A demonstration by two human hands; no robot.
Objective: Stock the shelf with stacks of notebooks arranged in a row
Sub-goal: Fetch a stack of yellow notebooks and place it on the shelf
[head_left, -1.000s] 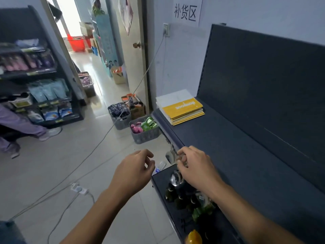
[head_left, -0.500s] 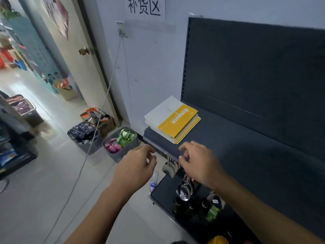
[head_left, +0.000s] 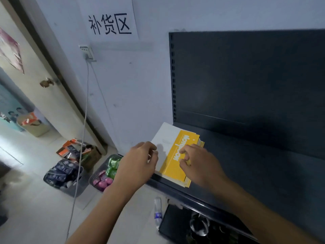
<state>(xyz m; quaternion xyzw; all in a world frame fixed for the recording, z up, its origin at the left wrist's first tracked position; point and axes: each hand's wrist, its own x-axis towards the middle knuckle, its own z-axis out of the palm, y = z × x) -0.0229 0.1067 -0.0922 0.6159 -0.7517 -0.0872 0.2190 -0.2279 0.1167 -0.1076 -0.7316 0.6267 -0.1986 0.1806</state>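
A stack of notebooks with a yellow and white cover lies at the left end of the dark shelf, flat against the back panel. My left hand hovers over the stack's left front corner, fingers curled and slightly apart, holding nothing. My right hand is above the stack's right side, its fingertips bent down onto the yellow cover. I cannot see whether either hand grips the stack.
Below the shelf's left end stand grey baskets: one with green and pink packets, one with dark packets, and a cardboard box. A cable hangs from a wall socket. A lower shelf holds bottles and glasses.
Both hands have moved forward from the shelf's front edge up to the notebook stack, and my head has turned right and closer to the shelf.
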